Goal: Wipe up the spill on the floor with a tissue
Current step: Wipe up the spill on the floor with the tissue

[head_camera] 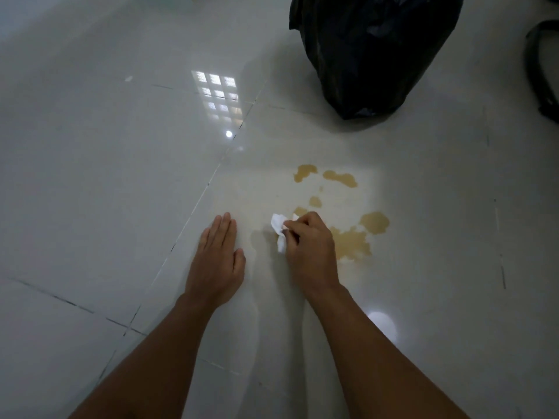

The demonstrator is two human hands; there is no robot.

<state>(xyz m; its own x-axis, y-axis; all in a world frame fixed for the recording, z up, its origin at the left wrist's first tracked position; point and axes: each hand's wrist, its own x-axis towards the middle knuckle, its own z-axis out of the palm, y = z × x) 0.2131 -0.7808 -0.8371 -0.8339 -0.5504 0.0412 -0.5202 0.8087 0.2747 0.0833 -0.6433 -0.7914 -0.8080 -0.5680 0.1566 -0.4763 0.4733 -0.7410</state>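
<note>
A yellowish-brown spill (352,241) lies in several patches on the glossy white floor tiles (121,176), spreading from beside my right hand up toward the bin. My right hand (308,246) is closed around a crumpled white tissue (279,229), which sticks out to the left of my fingers at the spill's left edge. My left hand (219,261) rests flat on the floor with fingers together, palm down, a short way left of the tissue and holding nothing.
A bin lined with a black plastic bag (372,52) stands on the floor beyond the spill at the upper right. A dark object (544,68) shows at the right edge. Dark grout lines cross the tiles, and window light reflects at upper centre.
</note>
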